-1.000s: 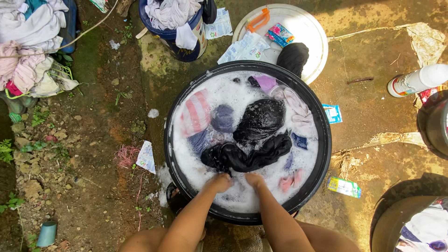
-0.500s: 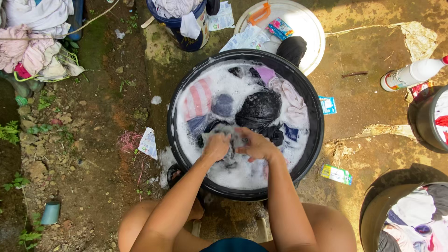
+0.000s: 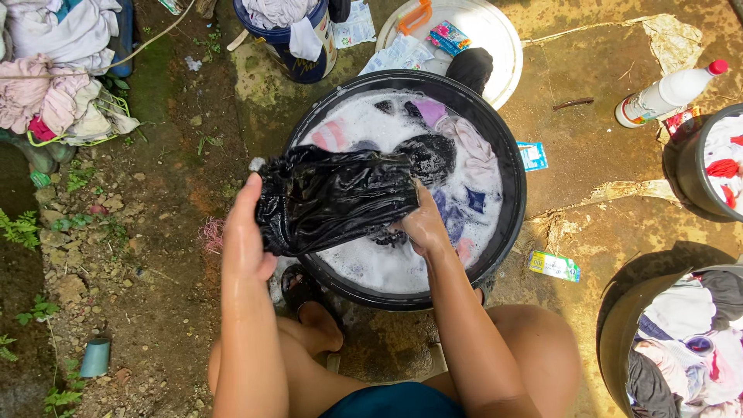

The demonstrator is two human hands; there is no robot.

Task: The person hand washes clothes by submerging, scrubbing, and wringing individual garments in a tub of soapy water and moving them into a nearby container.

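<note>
Cloth, one wet black garment (image 3: 333,197), stretches between left hand (image 3: 246,232) and right hand (image 3: 422,224), each gripping an end above one black soapy basin (image 3: 507,232).

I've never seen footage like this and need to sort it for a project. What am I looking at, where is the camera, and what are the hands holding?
There is no machine here: a person works with two bare hands, and a camera worn on their head looks straight down, so you see their arms and knees from above. The left hand and the right hand hold a wet black garment stretched between them, lifted above a round black tub full of suds and soaking clothes. On the ground around it are a white lid with sachets on it, a blue bucket of clothes, a white bottle lying on its side, and a pile of laundry at the upper left.
</note>
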